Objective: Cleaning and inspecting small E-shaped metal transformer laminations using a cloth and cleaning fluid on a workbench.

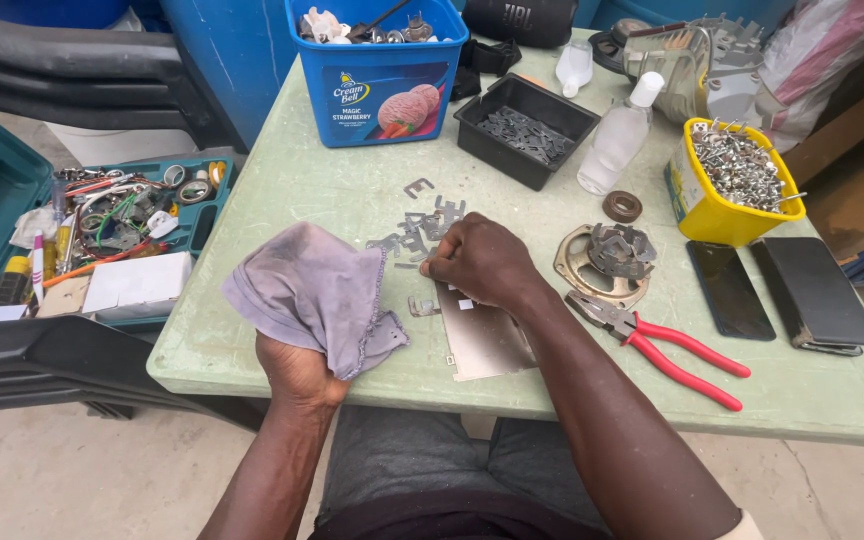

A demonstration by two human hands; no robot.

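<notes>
My left hand point(297, 370) grips a crumpled grey cloth point(314, 292) at the near edge of the pale green table point(282, 190). My right hand point(477, 262) is closed, fingertips pressing down on the top edge of a thin metal sheet point(487, 342) that lies flat on the table. Several small flat metal pieces point(414, 232) lie scattered just beyond and left of my right hand. Whether a small piece is pinched in the fingers is hidden.
Red-handled pliers point(667, 350) lie to the right, beside a round metal frame point(607, 262) with metal pieces. Two dark phones point(782, 290), a yellow tub of screws point(737, 185), a black tray point(525, 128), a clear bottle point(617, 140) and a blue tub point(377, 70) stand farther back. An open toolbox point(102, 235) sits left.
</notes>
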